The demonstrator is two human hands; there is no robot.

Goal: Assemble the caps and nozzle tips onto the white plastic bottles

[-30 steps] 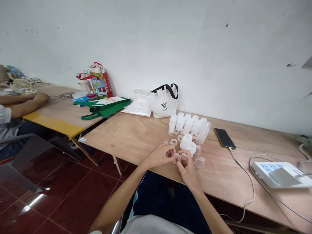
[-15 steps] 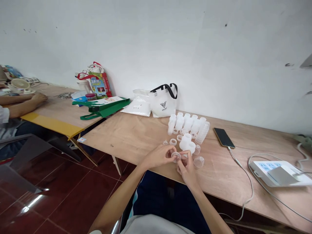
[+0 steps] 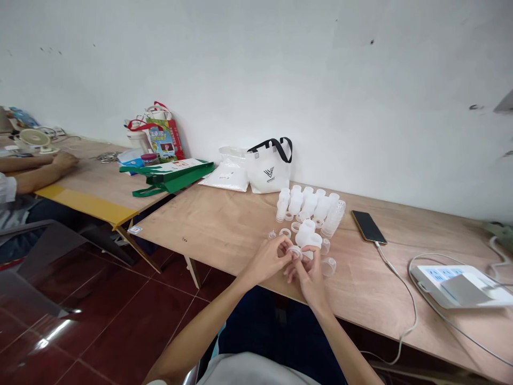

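Between my hands, just above the table's front edge, is a clear plastic ring [image 3: 295,252]. My left hand [image 3: 269,259] pinches its left side with thumb and fingers. On the other side my right hand [image 3: 311,278] closes its fingertips on the same ring. Right behind my hands stand translucent white bottles [image 3: 308,235]. Loose rings [image 3: 285,233] and a small clear piece [image 3: 272,235] lie to their left. A clear cup-shaped piece [image 3: 329,266] lies on its side to the right of my right hand, with a smaller clear cap [image 3: 325,246] behind it.
Farther back are a row of bottles [image 3: 295,200] and a stack of clear cups [image 3: 334,219]. A white bag [image 3: 269,168] and a plastic packet [image 3: 226,175] lean by the wall. At right are a phone [image 3: 368,227] and a cabled white box [image 3: 460,286]. A co-worker's arm [image 3: 44,174] rests at left.
Both hands have shifted slightly to the right and up with the ring. The ring has tipped a little, and my right hand's lower fingers have spread under it.
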